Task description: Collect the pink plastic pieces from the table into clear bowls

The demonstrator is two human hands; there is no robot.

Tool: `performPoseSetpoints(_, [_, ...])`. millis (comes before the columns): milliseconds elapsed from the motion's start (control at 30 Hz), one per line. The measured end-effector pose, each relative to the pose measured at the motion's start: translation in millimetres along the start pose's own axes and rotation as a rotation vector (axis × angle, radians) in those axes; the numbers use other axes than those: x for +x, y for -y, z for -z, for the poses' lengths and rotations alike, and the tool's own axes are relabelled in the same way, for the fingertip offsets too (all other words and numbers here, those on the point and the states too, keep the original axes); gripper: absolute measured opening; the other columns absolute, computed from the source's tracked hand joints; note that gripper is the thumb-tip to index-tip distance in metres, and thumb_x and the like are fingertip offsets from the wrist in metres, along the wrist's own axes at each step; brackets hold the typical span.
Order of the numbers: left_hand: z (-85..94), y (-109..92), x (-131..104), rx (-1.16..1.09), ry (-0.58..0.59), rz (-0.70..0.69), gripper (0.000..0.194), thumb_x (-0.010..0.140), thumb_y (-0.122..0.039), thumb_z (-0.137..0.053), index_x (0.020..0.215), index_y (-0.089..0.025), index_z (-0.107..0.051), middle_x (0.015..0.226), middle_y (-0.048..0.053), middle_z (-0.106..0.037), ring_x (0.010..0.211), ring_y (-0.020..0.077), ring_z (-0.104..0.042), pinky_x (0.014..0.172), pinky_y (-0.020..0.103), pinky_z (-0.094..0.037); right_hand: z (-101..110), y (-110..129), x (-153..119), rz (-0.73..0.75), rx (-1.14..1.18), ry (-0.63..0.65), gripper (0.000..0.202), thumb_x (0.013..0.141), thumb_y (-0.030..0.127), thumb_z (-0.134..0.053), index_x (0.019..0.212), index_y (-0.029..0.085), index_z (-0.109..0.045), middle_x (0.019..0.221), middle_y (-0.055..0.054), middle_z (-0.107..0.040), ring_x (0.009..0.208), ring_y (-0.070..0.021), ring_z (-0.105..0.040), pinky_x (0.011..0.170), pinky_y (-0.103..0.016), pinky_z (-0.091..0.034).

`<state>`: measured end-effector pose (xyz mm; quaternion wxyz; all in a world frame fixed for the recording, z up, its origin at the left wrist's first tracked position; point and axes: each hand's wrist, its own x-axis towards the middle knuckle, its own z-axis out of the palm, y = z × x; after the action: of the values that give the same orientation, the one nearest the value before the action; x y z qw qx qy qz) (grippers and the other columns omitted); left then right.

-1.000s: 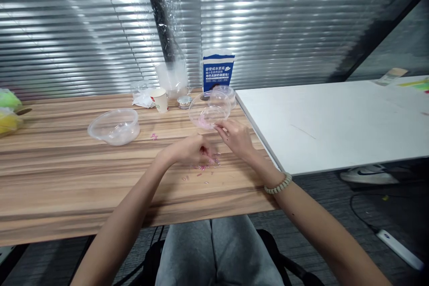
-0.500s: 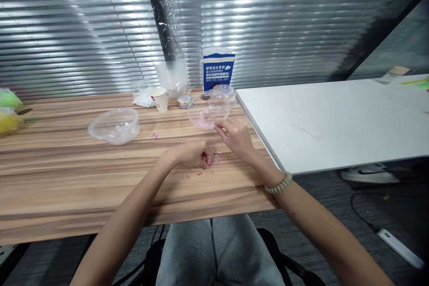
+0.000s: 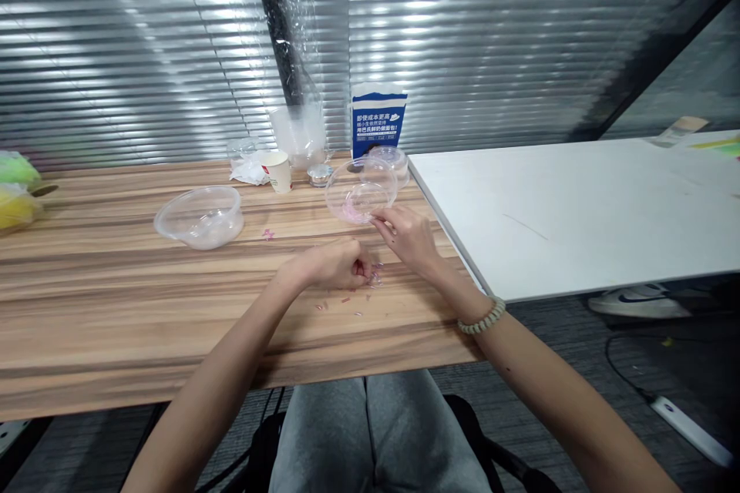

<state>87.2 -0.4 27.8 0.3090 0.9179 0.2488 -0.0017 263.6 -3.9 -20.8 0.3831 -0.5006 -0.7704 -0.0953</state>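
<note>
My right hand (image 3: 405, 235) pinches the near rim of a clear plastic lid or shallow bowl (image 3: 361, 189), which is tilted and has small pink bits in its lower left part. My left hand (image 3: 347, 266) is low over the wooden table, its fingers closed at the left edge of a small pile of pink and clear pieces (image 3: 375, 277). Whatever is between those fingertips is too small to make out. More tiny pieces (image 3: 345, 300) lie scattered just in front of the left hand.
A clear bowl (image 3: 200, 219) and a pink piece (image 3: 268, 234) are on the left. Behind stand a paper cup (image 3: 277, 172), a small foil-topped tub (image 3: 320, 175), a clear round container (image 3: 393, 162) and a blue packet (image 3: 378, 123). A white table (image 3: 578, 216) adjoins on the right.
My left hand has shifted slightly right and up, closer over the pile of pieces. My right hand keeps hold of the clear lid in nearly the same place.
</note>
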Motion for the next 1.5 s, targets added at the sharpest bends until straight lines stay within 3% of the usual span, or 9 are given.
performPoseSetpoints(133, [9.3, -7.7, -2.4, -0.039, -0.101, -0.005, 0.019, 0.069, -0.008, -0.052, 0.08, -0.013, -0.067, 0.068, 0.001, -0.067, 0.056, 0.009, -0.056, 0.054, 0.018, -0.04, -0.3, -0.9, -0.5, -0.001, 0.006, 0.0, 0.017, 0.089, 0.025, -0.047, 0.088, 0.019, -0.063, 0.087, -0.007, -0.068, 0.083, -0.0198, -0.062, 0.07, -0.029, -0.044])
performPoseSetpoints(267, [15.0, -5.3, -2.9, -0.128, -0.333, -0.093, 0.012, 0.072, -0.009, -0.057, 0.076, -0.011, -0.068, 0.071, 0.003, -0.068, 0.064, 0.0104, -0.06, 0.06, 0.018, -0.045, -0.3, -0.9, -1.4, 0.023, 0.005, -0.006, 0.016, 0.089, 0.023, -0.047, 0.088, 0.018, -0.063, 0.086, -0.006, -0.068, 0.08, -0.0192, -0.062, 0.069, -0.028, -0.044])
performPoseSetpoints(433, [16.8, 2.2, -2.9, -0.247, -0.612, -0.072, 0.013, 0.074, -0.022, -0.064, 0.077, -0.011, -0.069, 0.077, 0.005, -0.07, 0.073, 0.0143, -0.064, 0.069, 0.024, -0.051, 1.5, 1.2, -0.5, 0.057, 0.025, 0.026, 0.016, 0.089, 0.022, -0.048, 0.089, 0.018, -0.063, 0.084, -0.006, -0.067, 0.077, -0.0182, -0.061, 0.068, -0.027, -0.043])
performPoseSetpoints(800, [14.3, 19.4, 3.5, -0.031, -0.92, 0.041, 0.008, 0.075, -0.017, -0.06, 0.076, -0.014, -0.068, 0.077, 0.002, -0.07, 0.073, 0.0143, -0.063, 0.07, 0.024, -0.05, 2.7, 4.2, 0.9, 0.137, 0.05, 0.036, 0.019, 0.091, 0.023, -0.045, 0.09, 0.017, -0.063, 0.087, -0.007, -0.068, 0.08, -0.0183, -0.062, 0.07, -0.028, -0.045])
performPoseSetpoints(1033, [13.1, 33.0, 5.5, 0.004, -0.915, 0.153, 0.018, 0.078, -0.01, -0.052, 0.081, -0.015, -0.069, 0.084, 0.003, -0.071, 0.079, 0.0163, -0.065, 0.077, 0.027, -0.048, 2.9, 4.8, 0.8, 0.197, 0.048, 0.044, 0.019, 0.09, 0.021, -0.045, 0.087, 0.016, -0.063, 0.085, -0.007, -0.068, 0.08, -0.0185, -0.062, 0.068, -0.028, -0.045])
performPoseSetpoints(1233, [16.0, 44.3, 7.0, 0.069, -0.896, 0.029, 0.014, 0.078, -0.013, -0.057, 0.08, -0.015, -0.07, 0.099, 0.008, -0.068, 0.094, 0.0183, -0.062, 0.086, 0.031, -0.046, 2.6, 5.3, 1.0, 0.234, 0.041, 0.032, 0.02, 0.09, 0.02, -0.045, 0.084, 0.015, -0.063, 0.081, -0.007, -0.068, 0.076, -0.0175, -0.061, 0.066, -0.027, -0.044])
performPoseSetpoints(1400, [16.4, 34.0, 5.8, 0.089, -0.936, -0.087, 0.009, 0.078, -0.02, -0.061, 0.081, -0.015, -0.068, 0.082, 0.005, -0.065, 0.073, 0.0128, -0.058, 0.064, 0.023, -0.046, 2.4, 5.0, 0.6, 0.21, 0.03, 0.042, 0.018, 0.09, 0.02, -0.046, 0.087, 0.017, -0.064, 0.083, -0.006, -0.068, 0.078, -0.0172, -0.061, 0.067, -0.026, -0.043])
performPoseSetpoints(1500, [10.9, 18.7, 6.9, 0.038, -0.77, -0.265, 0.009, 0.08, -0.021, -0.06, 0.077, -0.015, -0.065, 0.076, 0.003, -0.063, 0.07, 0.0113, -0.056, 0.064, 0.022, -0.045, 2.3, 3.2, -0.1, 0.137, 0.008, 0.008, 0.016, 0.089, 0.019, -0.048, 0.088, 0.018, -0.064, 0.083, -0.006, -0.068, 0.077, -0.0172, -0.061, 0.066, -0.026, -0.042])
